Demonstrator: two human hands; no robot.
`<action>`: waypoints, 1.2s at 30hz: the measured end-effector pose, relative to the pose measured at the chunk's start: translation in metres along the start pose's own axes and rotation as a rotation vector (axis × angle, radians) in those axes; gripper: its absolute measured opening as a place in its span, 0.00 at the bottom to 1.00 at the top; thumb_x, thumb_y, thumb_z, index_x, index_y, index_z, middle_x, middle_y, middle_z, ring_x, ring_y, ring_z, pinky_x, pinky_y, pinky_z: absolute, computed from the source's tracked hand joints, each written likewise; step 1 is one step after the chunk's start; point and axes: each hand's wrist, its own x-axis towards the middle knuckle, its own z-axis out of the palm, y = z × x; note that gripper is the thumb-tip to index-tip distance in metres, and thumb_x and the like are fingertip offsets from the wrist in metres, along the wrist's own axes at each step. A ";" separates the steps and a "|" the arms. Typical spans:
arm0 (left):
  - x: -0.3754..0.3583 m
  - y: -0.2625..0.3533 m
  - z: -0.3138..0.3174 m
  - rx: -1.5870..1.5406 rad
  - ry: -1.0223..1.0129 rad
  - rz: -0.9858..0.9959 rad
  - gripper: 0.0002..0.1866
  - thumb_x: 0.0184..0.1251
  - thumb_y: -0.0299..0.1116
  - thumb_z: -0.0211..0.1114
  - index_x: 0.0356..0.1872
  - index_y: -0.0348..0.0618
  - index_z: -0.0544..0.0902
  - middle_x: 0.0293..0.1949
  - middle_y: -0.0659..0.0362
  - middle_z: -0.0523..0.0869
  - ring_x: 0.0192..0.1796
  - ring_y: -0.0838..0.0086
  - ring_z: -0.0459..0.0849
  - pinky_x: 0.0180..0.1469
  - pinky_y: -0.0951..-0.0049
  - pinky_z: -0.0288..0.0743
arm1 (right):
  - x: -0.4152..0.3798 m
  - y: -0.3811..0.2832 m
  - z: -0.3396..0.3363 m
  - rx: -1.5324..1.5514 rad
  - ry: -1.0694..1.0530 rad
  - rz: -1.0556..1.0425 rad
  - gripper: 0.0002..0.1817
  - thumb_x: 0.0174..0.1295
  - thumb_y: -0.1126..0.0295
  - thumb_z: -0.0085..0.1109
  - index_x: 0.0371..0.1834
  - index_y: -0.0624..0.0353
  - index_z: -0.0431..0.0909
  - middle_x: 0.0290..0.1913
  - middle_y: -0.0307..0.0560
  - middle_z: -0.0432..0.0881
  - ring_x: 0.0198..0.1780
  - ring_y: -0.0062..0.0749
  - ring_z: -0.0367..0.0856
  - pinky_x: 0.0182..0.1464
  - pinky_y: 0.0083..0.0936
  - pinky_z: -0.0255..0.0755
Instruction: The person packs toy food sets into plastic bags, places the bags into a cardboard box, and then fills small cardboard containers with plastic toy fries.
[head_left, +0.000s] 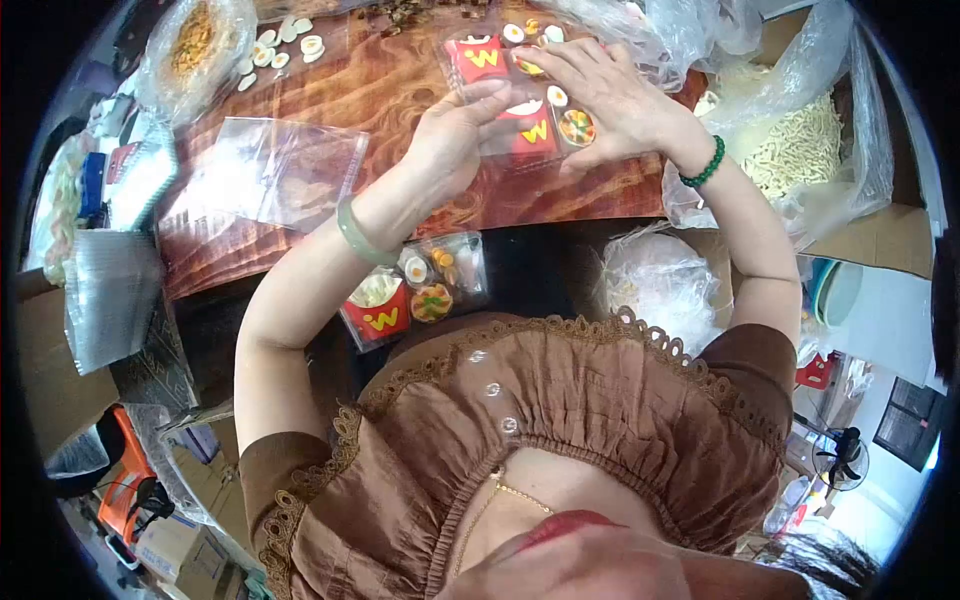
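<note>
Two clear packs lie at the table's far edge, each with a red fries box marked with a yellow W; one is the upper box [478,58], the other the lower box [532,134]. Small egg pieces [557,96] and a round bowl of food [577,127] sit beside them, apparently miniatures. My right hand [615,105] lies spread over the packs, fingers stretched and thumb apart. At the packs' left side is my left hand [455,135], thumb out and fingers extended, slightly blurred, touching the lower pack. Another filled pack [415,290] lies below the table edge, near my body.
Empty clear bags [270,170] lie on the wooden table [400,75]. Loose egg pieces [285,42] and a plastic bag of orange pieces [200,45] are at the far left. On the right, a box lined with plastic holds cream-coloured sticks [800,150]. Stacked clear sleeves [110,300] hang left.
</note>
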 end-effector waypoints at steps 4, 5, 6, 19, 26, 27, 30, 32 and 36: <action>-0.007 -0.012 -0.003 0.444 0.198 -0.108 0.25 0.64 0.38 0.68 0.56 0.34 0.73 0.45 0.54 0.83 0.47 0.70 0.84 0.48 0.73 0.79 | -0.022 0.033 0.035 0.015 -0.100 -0.001 0.66 0.25 0.42 0.76 0.75 0.43 0.52 0.67 0.48 0.63 0.67 0.48 0.61 0.61 0.44 0.56; -0.006 -0.018 -0.023 0.635 0.179 0.075 0.25 0.63 0.39 0.68 0.56 0.34 0.73 0.45 0.54 0.84 0.48 0.71 0.83 0.49 0.73 0.78 | -0.025 0.042 0.046 0.021 -0.100 -0.008 0.66 0.25 0.42 0.76 0.75 0.43 0.52 0.67 0.48 0.63 0.67 0.48 0.61 0.61 0.44 0.56; -0.008 -0.018 -0.039 0.825 0.157 0.262 0.25 0.63 0.39 0.69 0.55 0.33 0.74 0.45 0.54 0.84 0.48 0.72 0.83 0.49 0.74 0.78 | -0.025 0.051 0.058 0.025 -0.087 -0.043 0.65 0.25 0.41 0.76 0.75 0.43 0.53 0.67 0.48 0.62 0.68 0.49 0.60 0.62 0.45 0.56; -0.090 0.048 -0.190 2.052 0.496 0.692 0.35 0.61 0.54 0.64 0.63 0.39 0.71 0.68 0.44 0.65 0.70 0.42 0.59 0.69 0.47 0.55 | 0.008 -0.024 0.099 0.134 0.002 0.035 0.60 0.34 0.31 0.68 0.74 0.42 0.56 0.66 0.53 0.62 0.63 0.50 0.62 0.56 0.47 0.60; -0.108 0.046 -0.193 2.069 0.517 0.752 0.23 0.62 0.39 0.66 0.55 0.38 0.78 0.57 0.47 0.79 0.63 0.49 0.72 0.62 0.54 0.68 | 0.058 -0.072 0.110 0.164 0.052 0.102 0.56 0.38 0.30 0.66 0.71 0.47 0.62 0.66 0.56 0.63 0.64 0.51 0.62 0.58 0.48 0.59; -0.103 0.049 -0.194 2.046 0.506 0.955 0.17 0.62 0.35 0.65 0.50 0.38 0.80 0.45 0.51 0.85 0.52 0.53 0.79 0.54 0.56 0.73 | 0.062 -0.074 0.109 0.178 0.057 0.091 0.55 0.39 0.31 0.66 0.71 0.48 0.62 0.66 0.56 0.63 0.64 0.51 0.62 0.58 0.48 0.59; -0.098 0.055 -0.192 1.914 0.629 0.815 0.15 0.61 0.35 0.66 0.45 0.39 0.80 0.38 0.51 0.84 0.44 0.54 0.80 0.48 0.56 0.73 | 0.071 -0.078 0.105 0.186 0.060 0.078 0.54 0.39 0.31 0.66 0.70 0.49 0.63 0.65 0.56 0.63 0.63 0.50 0.62 0.57 0.48 0.60; -0.095 0.054 -0.188 1.872 0.648 0.813 0.15 0.60 0.36 0.67 0.45 0.40 0.80 0.36 0.51 0.82 0.41 0.55 0.79 0.46 0.56 0.72 | 0.072 -0.081 0.106 0.187 0.047 0.079 0.54 0.40 0.32 0.67 0.70 0.49 0.63 0.65 0.56 0.63 0.63 0.50 0.63 0.57 0.48 0.60; -0.098 0.059 -0.175 1.862 0.605 0.864 0.17 0.60 0.38 0.67 0.47 0.40 0.78 0.32 0.49 0.81 0.40 0.54 0.79 0.44 0.59 0.73 | 0.076 -0.082 0.107 0.194 0.057 0.063 0.52 0.38 0.38 0.70 0.70 0.45 0.63 0.64 0.55 0.63 0.63 0.50 0.63 0.56 0.48 0.60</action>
